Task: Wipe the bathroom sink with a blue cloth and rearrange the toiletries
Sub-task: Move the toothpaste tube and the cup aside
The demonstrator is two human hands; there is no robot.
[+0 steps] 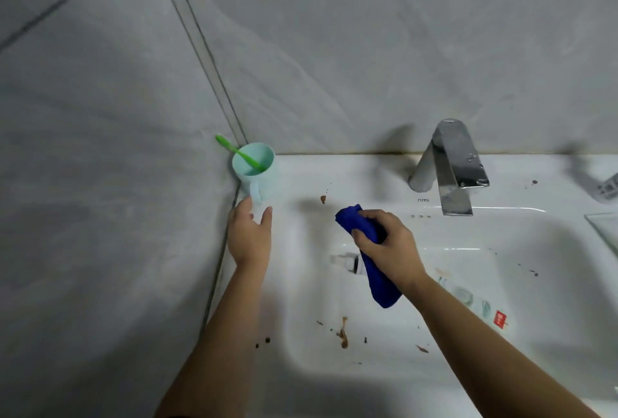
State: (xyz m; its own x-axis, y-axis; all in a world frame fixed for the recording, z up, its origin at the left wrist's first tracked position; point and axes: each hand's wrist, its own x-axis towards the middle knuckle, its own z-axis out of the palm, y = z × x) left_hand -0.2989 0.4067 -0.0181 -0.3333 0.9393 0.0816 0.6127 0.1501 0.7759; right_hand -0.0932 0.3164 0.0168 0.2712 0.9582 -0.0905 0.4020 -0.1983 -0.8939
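My right hand (388, 247) grips a rolled blue cloth (378, 278) above the white sink (551, 250), just left of the basin. A toothpaste tube (347, 262) lies under the cloth and my forearm, its printed end (481, 307) showing to the right. A pale green mug (255, 166) with a green toothbrush (239, 153) stands in the back left corner. My left hand (250, 237) is just below the mug, thumb and fingers spread beside its handle, not closed on it. Brown stains (343, 334) spot the sink.
A chrome faucet (449, 163) stands at the back centre. Grey tiled walls (100, 183) close off the left and the back. A grey object (607, 188) and a glass edge (602, 227) sit at the far right.
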